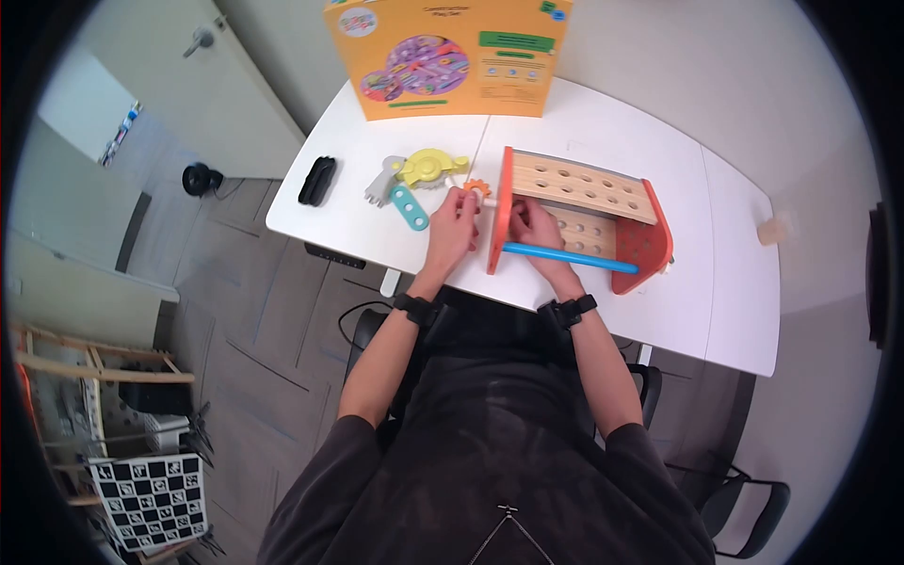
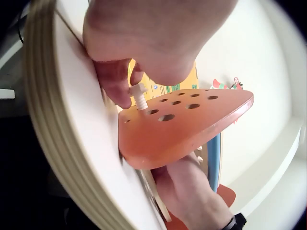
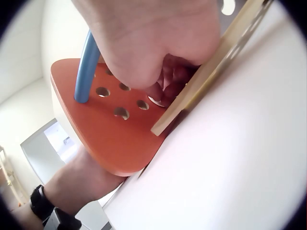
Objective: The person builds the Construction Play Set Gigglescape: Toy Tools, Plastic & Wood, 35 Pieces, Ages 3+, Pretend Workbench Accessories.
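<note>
A wooden toy toolbox has red-orange side panels (image 2: 158,139), pale perforated boards (image 1: 574,179) and a blue rod (image 1: 570,258). My left hand (image 1: 454,231) is outside its left panel and pinches a cream toy bolt (image 2: 139,96). The bolt's threaded end points at the panel's holes. Inside the box, my right hand (image 1: 537,231) reaches to the inner face of that same panel. Its fingers (image 3: 168,88) are bent close to the holes there, and I cannot tell what they hold. An orange gear (image 1: 478,187) lies just beyond my left fingertips.
Left of the box lie a yellow toy piece (image 1: 428,168), a grey toy piece (image 1: 381,181), a teal strip with holes (image 1: 409,207) and a black case (image 1: 318,181). A yellow carton (image 1: 452,66) stands at the back of the white table (image 1: 716,282).
</note>
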A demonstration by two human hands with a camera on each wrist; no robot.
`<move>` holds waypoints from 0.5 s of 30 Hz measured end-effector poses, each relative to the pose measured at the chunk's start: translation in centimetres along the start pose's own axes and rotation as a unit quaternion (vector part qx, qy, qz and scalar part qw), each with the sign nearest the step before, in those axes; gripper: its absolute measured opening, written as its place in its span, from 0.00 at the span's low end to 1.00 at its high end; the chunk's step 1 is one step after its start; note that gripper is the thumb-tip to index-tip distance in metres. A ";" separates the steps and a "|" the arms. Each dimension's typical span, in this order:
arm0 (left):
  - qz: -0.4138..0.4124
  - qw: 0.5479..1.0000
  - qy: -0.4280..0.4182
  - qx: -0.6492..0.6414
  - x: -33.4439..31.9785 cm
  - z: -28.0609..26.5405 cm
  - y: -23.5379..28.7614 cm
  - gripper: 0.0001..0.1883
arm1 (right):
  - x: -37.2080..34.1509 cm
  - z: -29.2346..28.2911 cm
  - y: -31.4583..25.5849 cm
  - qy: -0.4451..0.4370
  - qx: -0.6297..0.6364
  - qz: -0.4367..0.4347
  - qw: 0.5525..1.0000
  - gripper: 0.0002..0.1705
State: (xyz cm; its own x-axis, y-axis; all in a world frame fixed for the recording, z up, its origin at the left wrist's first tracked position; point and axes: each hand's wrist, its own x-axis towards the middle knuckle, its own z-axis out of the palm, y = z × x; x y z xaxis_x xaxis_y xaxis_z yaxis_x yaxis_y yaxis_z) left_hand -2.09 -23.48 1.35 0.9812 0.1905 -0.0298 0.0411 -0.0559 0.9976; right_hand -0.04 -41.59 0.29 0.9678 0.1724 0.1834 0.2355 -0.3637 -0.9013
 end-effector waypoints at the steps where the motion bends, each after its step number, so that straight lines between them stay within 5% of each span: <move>1: -0.013 1.000 -0.019 -0.013 0.7 -0.2 -0.8 0.14 | 0.0 -0.1 -0.1 0.001 -0.005 -0.004 1.000 0.13; 10: -0.139 0.979 -0.143 0.049 3.1 -2.2 0.5 0.16 | -0.1 -0.1 -0.5 0.005 -0.040 -0.015 0.999 0.10; 15: -0.119 0.975 -0.183 0.043 3.1 -3.1 1.5 0.13 | 0.1 0.0 0.1 0.001 -0.041 0.000 0.999 0.11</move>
State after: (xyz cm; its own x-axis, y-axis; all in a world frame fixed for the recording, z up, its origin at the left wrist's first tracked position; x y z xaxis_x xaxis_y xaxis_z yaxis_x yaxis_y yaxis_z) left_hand 0.46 -19.98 2.97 0.9428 -0.1527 -0.2962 0.2764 -0.1384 0.9510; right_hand 0.06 -41.57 0.20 0.9679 0.1710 0.1844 0.2423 -0.4380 -0.8657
